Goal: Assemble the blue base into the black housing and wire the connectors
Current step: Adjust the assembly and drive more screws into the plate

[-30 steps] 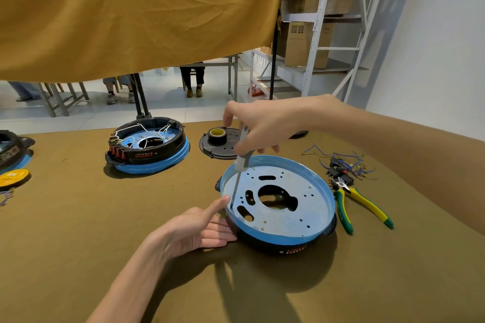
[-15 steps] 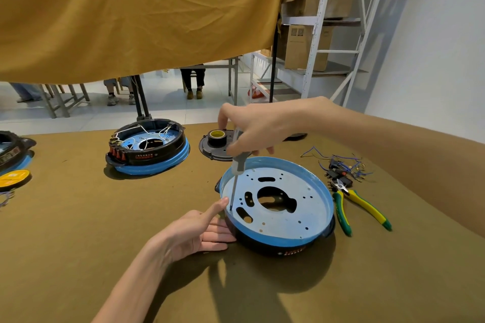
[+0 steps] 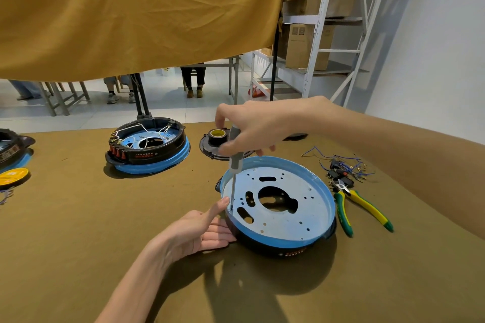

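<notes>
The right hand (image 3: 252,128) grips a screwdriver (image 3: 233,162), tip on the blue base (image 3: 288,207) seated in the mostly hidden black housing (image 3: 262,244); the left hand (image 3: 199,228), relaxed, steadies its rim on the tabletop (image 3: 105,217)

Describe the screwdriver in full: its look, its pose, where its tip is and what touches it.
The screwdriver has a grey handle, seemingly plastic, and a thin bare metal shaft. It stands nearly upright, handle slightly away from the person. The right hand grips the handle from above, fingers curled round it. The tip is down on the left part of the blue base, near its rim and beside an oblong slot. The left hand rests against the black housing, its thumb raised close to the shaft; contact cannot be told.
</notes>
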Demonstrator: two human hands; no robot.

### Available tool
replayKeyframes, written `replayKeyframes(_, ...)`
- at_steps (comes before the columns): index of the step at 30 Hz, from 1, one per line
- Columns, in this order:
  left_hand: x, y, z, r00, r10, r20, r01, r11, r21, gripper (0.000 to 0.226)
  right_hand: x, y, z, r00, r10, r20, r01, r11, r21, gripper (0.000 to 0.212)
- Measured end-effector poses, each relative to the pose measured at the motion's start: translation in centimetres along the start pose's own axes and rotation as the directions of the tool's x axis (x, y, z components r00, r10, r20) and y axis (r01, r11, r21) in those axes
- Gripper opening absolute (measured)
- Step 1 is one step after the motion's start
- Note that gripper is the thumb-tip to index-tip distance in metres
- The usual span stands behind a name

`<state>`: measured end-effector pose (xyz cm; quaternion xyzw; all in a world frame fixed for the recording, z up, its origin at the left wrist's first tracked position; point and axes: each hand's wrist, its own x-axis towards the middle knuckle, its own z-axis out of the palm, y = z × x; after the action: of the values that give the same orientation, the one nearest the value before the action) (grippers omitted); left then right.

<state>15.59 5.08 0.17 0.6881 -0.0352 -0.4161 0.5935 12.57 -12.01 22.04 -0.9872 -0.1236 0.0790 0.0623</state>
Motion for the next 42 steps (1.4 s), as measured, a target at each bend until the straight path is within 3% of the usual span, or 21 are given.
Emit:
replayKeyframes(5,0.1,0.0,0.0,1.0,-0.013,-0.005,0.013,1.0,-0.006,0.103,0.0,0.0,0.2,0.998,0.037,-0.047,-0.039,0.998,-0.039,0.043)
replayKeyframes(9,0.2,0.0,-0.1,1.0,-0.017,0.001,0.017,1.0,-0.007,0.102,-0.3,0.1,-0.1,0.999,0.006,0.034,-0.008,0.999,0.046,0.051)
replayKeyframes(11,0.2,0.0,-0.1,1.0,-0.02,-0.003,0.02,1.0,-0.005,0.103,-0.3,0.2,0.2,1.0,0.007,-0.019,-0.007,1.0,-0.004,0.036)
replayKeyframes(13,0.2,0.1,-0.1,1.0,-0.024,-0.007,0.024,1.0,-0.003,0.103,-0.3,0.2,0.4,0.998,0.021,-0.058,-0.023,0.999,-0.039,0.038)
replayKeyframes(16,0.2,0.1,0.0,1.0,-0.023,-0.008,0.023,1.0,0.004,0.102,-0.7,0.4,0.0,1.0,0.001,0.011,-0.002,0.998,0.067,0.047)
replayKeyframes(20,0.1,0.1,0.0,1.0,-0.025,-0.012,0.025,1.0,0.008,0.101,-0.7,0.4,0.5,0.997,0.036,-0.07,-0.038,0.999,-0.028,0.039)
replayKeyframes(24,0.0,0.1,0.0,1.0,-0.016,-0.02,0.016,1.0,0.01,0.103,-0.8,0.5,-0.2,0.999,0.022,0.026,-0.023,0.999,0.049,0.043)
replayKeyframes(27,-0.1,0.1,0.2,1.0,-0.014,-0.024,0.014,1.0,0.014,0.1,-0.8,0.4,0.1,0.999,0.037,-0.031,-0.039,0.998,-0.046,0.035)
replayKeyframes(31,-0.2,0.2,0.3,0.999,-0.013,-0.032,0.013,1.0,0.014,0.1,-1.1,0.5,-0.3,0.997,0.045,0.064,-0.047,0.999,0.024,0.036)
replayKeyframes(33,-0.2,0.2,0.2,0.999,-0.012,-0.035,0.013,1.0,0.013,0.1,-1.2,0.6,-0.2,0.998,0.044,0.033,-0.044,0.999,-0.003,0.028)
replayKeyframes(36,-0.4,0.3,0.4,0.999,-0.013,-0.04,0.013,1.0,0.004,0.097,-0.8,0.5,0.6,0.999,0.038,-0.015,-0.039,0.999,-0.036,0.04)
replayKeyframes(39,-0.4,0.3,0.5,0.999,-0.015,-0.049,0.015,1.0,-0.004,0.096,-1.1,0.4,0.0,0.996,0.035,0.086,-0.04,0.998,0.055,0.033)
replayKeyframes(42,-0.4,0.3,0.5,0.998,-0.017,-0.057,0.017,1.0,-0.003,0.097,-1.3,0.5,0.1,0.998,0.026,0.063,-0.027,0.999,0.026,0.026)
